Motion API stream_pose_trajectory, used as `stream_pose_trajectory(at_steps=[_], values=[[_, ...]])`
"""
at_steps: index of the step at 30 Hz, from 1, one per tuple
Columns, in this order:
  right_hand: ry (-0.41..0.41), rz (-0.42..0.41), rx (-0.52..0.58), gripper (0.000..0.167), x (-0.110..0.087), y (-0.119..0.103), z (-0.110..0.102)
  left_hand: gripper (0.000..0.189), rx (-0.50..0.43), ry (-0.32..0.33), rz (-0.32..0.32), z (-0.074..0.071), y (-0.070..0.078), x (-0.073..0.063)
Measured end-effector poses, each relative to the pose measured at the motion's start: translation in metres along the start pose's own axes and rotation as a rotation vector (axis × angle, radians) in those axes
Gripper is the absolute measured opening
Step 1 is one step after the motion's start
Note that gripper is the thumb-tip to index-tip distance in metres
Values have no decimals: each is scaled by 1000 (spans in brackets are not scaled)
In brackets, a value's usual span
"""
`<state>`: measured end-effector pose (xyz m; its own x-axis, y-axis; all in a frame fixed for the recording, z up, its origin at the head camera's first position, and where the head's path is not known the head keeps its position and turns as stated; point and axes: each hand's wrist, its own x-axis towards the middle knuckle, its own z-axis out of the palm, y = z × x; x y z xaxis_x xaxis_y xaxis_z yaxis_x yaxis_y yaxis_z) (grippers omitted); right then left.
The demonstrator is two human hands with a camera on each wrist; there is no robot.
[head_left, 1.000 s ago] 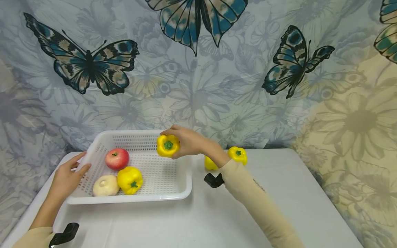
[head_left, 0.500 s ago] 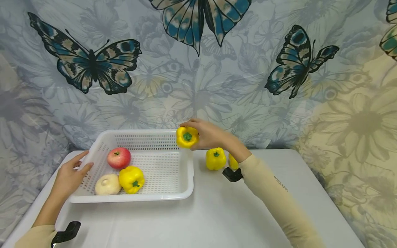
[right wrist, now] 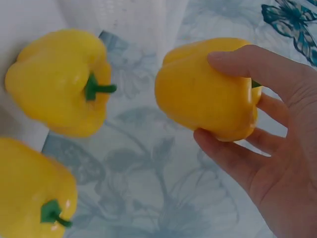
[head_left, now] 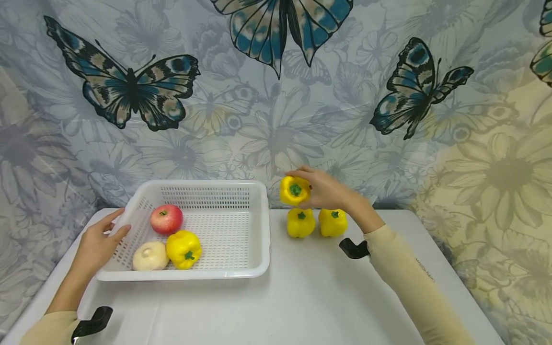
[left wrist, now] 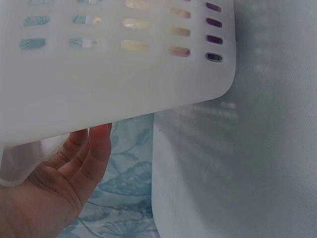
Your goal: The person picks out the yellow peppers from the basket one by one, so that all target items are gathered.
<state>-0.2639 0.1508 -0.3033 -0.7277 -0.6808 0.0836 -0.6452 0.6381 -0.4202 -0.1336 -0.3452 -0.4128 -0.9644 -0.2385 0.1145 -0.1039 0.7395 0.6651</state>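
Note:
My right hand (head_left: 328, 189) holds a yellow bell pepper (head_left: 295, 190) between thumb and fingers, raised behind two others. Those two yellow bell peppers, one on the left (head_left: 301, 224) and one on the right (head_left: 333, 224), stand on the table. In the right wrist view the held pepper (right wrist: 203, 91) lies on its side, its stem mostly hidden by the hand. At far left, my left hand (head_left: 96, 245) grips the rim of a white plastic basket (head_left: 181, 275). Inside it lie a red apple (head_left: 166, 219), a pale onion-like vegetable (head_left: 150, 257) and a yellow bell pepper (head_left: 184, 249).
A white-covered table (head_left: 241, 311) carries everything. Behind it hangs a patterned cloth (head_left: 276, 124) with printed butterflies, close to the table's back edge. The basket's raised wall (head_left: 267, 230) stands between its contents and the table peppers.
My right hand has carried its pepper rightward from over the basket to behind the table peppers, both of which now show. The left hand has stayed on the rim.

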Motion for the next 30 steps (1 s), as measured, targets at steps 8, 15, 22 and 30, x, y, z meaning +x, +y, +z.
stream_pose_trajectory(at_steps=[8, 15, 22, 30], values=[[36, 63, 4, 80, -34, 29, -18, 60, 10, 5, 10, 1, 2, 0], [67, 93, -22, 78, -56, 49, -27, 59, 19, 7, 11, 0, 2, -1], [124, 139, 18, 78, -82, 68, -30, 59, 9, 6, 8, -1, 3, -1], [119, 193, -33, 76, -106, 88, -34, 58, 11, 9, 2, -1, 6, -2]])
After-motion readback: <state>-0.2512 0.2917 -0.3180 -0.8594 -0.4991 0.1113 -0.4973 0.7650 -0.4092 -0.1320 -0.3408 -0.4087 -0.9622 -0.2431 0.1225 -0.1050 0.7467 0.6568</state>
